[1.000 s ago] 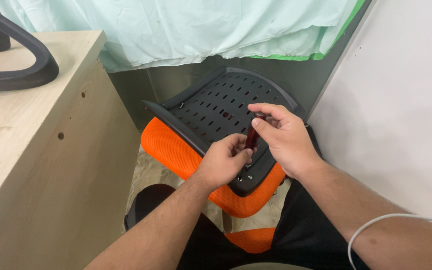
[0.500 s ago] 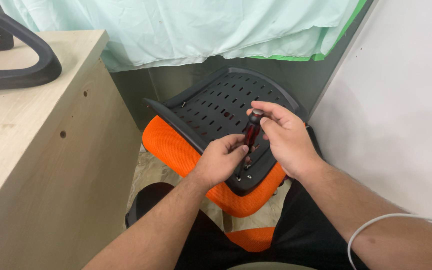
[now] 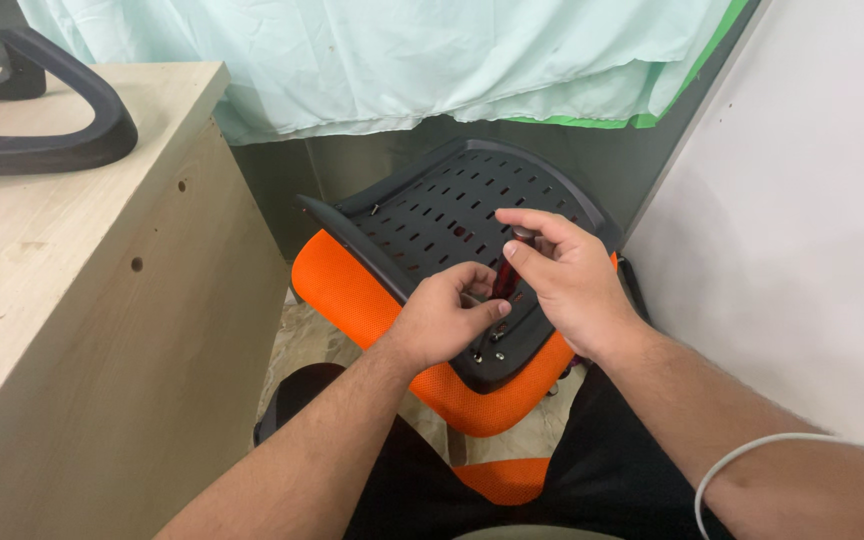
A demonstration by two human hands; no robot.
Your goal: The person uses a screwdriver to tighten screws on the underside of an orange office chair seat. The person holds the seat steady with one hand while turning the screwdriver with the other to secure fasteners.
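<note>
Since the earlier frame, our right hand [image 3: 574, 285] has lifted its fingers a little along the tool and our left hand [image 3: 444, 318] has curled in closer beneath it; the seat has not shifted. We hold a small screwdriver [image 3: 502, 279] with a dark red handle between the two hands. Our right grip is nearly closed: thumb and forefinger pinch the dark top end of the handle, the other fingers loosely bent beside it. Our left grip is closed too, fingertips gathered round the lower part of the tool, so that its tip is hidden and we cannot tell what it meets. The screwdriver stands close to upright, its long axis running from the top end near our right fingertips down toward the black perforated seat plate [image 3: 432, 215], leaning slightly toward us at the bottom. That plate lies on the underside of an orange chair seat [image 3: 347, 290], tilted on our lap, with small screws [image 3: 487, 356] showing near its lower edge. To our left stands a pale wooden table [image 3: 72, 270] carrying a black armrest [image 3: 62, 150]; a pale green cloth [image 3: 382, 60] hangs behind, and a white cable [image 3: 752, 455] crosses our right forearm.
</note>
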